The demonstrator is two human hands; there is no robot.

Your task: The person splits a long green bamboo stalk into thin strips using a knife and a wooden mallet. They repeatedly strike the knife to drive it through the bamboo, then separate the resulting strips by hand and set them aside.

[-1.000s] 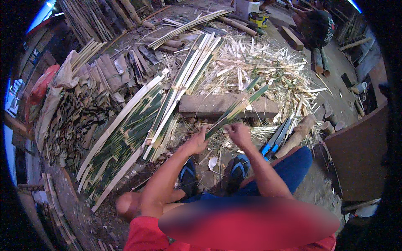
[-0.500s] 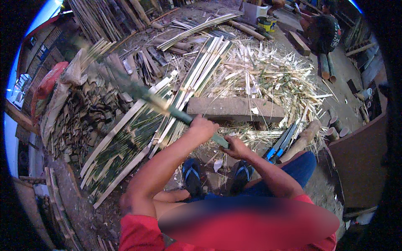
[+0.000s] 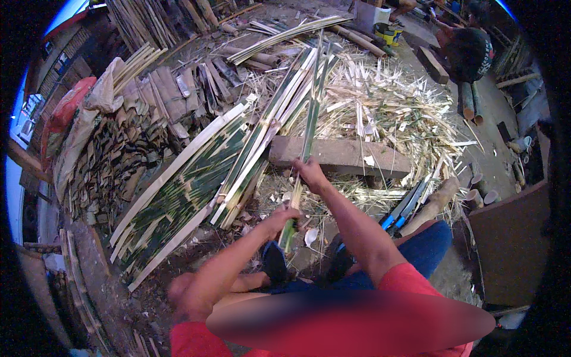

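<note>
Both my hands grip long green-and-pale bamboo strips [image 3: 312, 113], which run from near my feet up and away over a thick wooden beam [image 3: 345, 156]. My right hand [image 3: 310, 174] is closed around them at the beam's near edge. Lower down, close to my sandals, my left hand [image 3: 281, 220] is closed around the near end. Whether they are separate strips or one split piece, I cannot tell. Left of the beam lie a tied bundle of pale bamboo strips [image 3: 270, 128] and a spread of green strips [image 3: 190, 178].
Bamboo shavings [image 3: 392, 101] heap behind the beam. To its right lie dark tools with blue handles [image 3: 401, 208] and a short log [image 3: 434, 207]. A stack of brown split pieces [image 3: 119, 154] stands left. Another person [image 3: 470, 50] sits at the far right.
The bamboo has swung from pointing far left to pointing straight ahead over the beam. My right hand has moved forward onto it, and my left hand has come back toward my feet.
</note>
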